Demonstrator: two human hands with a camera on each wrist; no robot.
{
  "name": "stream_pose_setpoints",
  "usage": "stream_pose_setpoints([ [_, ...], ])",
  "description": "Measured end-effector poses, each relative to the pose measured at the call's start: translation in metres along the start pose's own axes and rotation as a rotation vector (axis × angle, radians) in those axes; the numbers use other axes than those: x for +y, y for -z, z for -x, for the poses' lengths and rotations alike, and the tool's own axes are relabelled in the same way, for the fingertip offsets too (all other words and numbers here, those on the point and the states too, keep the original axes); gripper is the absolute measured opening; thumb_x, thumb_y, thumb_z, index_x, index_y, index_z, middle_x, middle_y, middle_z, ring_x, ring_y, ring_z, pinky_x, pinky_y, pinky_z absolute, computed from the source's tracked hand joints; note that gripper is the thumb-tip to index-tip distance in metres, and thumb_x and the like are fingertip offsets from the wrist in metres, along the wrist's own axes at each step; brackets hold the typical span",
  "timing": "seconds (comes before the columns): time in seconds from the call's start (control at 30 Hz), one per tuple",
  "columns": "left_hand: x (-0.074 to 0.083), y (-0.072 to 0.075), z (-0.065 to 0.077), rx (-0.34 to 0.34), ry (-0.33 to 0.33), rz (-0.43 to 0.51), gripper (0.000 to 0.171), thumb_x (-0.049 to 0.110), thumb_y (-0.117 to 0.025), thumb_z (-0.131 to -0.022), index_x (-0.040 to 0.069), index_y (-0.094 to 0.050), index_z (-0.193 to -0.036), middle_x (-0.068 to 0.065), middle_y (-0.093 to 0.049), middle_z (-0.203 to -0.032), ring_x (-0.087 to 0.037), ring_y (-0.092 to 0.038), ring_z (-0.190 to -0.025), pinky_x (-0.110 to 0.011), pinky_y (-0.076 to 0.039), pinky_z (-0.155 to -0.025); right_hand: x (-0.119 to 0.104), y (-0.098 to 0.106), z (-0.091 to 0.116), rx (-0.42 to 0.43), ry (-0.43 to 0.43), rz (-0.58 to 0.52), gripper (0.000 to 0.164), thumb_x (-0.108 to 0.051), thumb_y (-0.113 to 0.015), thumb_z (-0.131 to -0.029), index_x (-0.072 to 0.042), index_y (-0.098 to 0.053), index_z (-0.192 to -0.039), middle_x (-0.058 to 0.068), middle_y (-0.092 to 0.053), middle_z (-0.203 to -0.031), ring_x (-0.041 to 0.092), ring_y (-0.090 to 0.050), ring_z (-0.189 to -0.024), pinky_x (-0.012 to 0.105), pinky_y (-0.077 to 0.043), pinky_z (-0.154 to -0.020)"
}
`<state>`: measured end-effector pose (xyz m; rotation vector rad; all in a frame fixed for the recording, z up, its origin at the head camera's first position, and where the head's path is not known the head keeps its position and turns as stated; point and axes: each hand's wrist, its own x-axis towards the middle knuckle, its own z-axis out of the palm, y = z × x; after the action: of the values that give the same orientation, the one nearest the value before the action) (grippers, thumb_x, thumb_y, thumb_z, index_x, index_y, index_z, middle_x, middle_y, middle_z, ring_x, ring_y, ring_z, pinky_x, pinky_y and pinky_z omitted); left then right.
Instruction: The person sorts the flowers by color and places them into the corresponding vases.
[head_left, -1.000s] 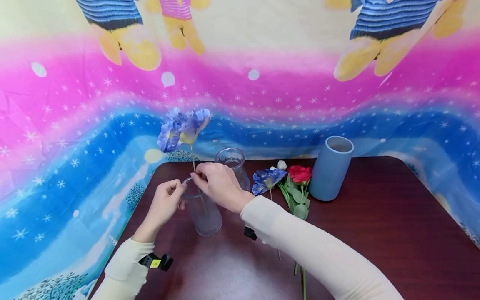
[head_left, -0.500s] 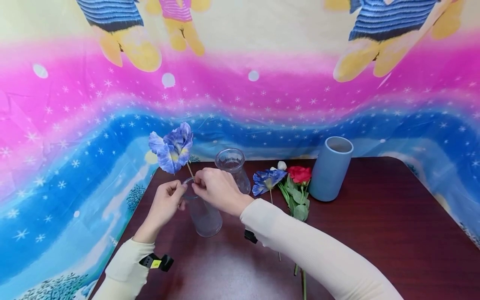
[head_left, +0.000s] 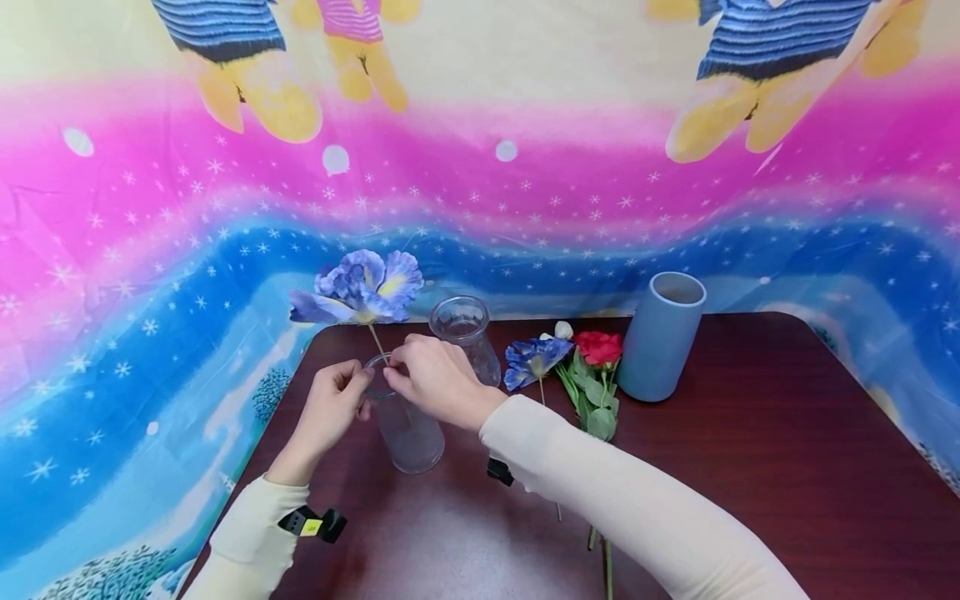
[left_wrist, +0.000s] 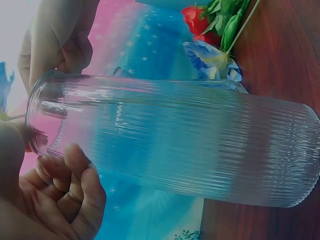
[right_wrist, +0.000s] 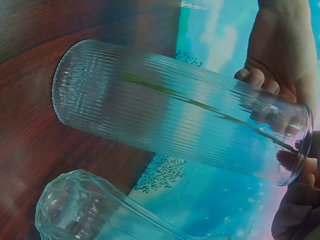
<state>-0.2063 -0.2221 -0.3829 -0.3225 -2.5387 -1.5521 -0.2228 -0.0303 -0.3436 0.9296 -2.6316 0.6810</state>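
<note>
A tall ribbed glass vase (head_left: 412,446) stands on the table at left of centre in the head view. My left hand (head_left: 330,408) pinches its rim between thumb and fingers. My right hand (head_left: 442,379) is at the mouth of the vase and pinches the stem of a blue-purple flower (head_left: 363,287). Its bloom rises above the rim and leans slightly left. In the right wrist view the green stem (right_wrist: 192,101) runs slantwise inside the vase, its lower end above the base. The left wrist view shows the ribbed wall of the vase (left_wrist: 190,145) close up.
A second, flared glass vase (head_left: 461,321) stands just behind my right hand. Right of it lie another blue flower (head_left: 536,360), a red rose (head_left: 600,348) and a white bloom (head_left: 562,331). A blue-grey vase (head_left: 660,350) stands farther right on the dark wooden table (head_left: 787,450).
The flower in my right hand has come down lower into the vase, and its bloom has turned about the stem. My left hand has stayed at the rim.
</note>
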Motion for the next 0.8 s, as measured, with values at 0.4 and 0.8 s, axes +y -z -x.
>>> stream_pose_setpoints([
  [0.4, -0.002, 0.000, 0.000, 0.003, 0.009, -0.020, 0.042, 0.019, -0.051, -0.105, -0.002, -0.051, -0.068, -0.010, -0.053, -0.053, -0.020, -0.056, -0.046, -0.028, -0.050, -0.058, 0.000, 0.003, 0.004, -0.025, -0.003, -0.045, 0.021, -0.032, -0.061, -0.100, -0.022, -0.080, -0.096, -0.006, -0.069, -0.087, 0.007, -0.058, -0.076, 0.023, -0.045, -0.055],
  [0.8, 0.000, -0.001, 0.000, 0.014, 0.012, -0.014, 0.039, 0.018, -0.052, -0.104, -0.002, -0.050, -0.070, -0.012, -0.054, -0.052, -0.026, -0.058, -0.047, -0.026, -0.051, -0.056, 0.001, 0.013, 0.021, 0.018, 0.014, -0.091, 0.018, -0.033, -0.065, -0.098, -0.021, -0.076, -0.102, -0.008, -0.064, -0.082, 0.003, -0.055, -0.068, 0.019, -0.043, -0.057],
])
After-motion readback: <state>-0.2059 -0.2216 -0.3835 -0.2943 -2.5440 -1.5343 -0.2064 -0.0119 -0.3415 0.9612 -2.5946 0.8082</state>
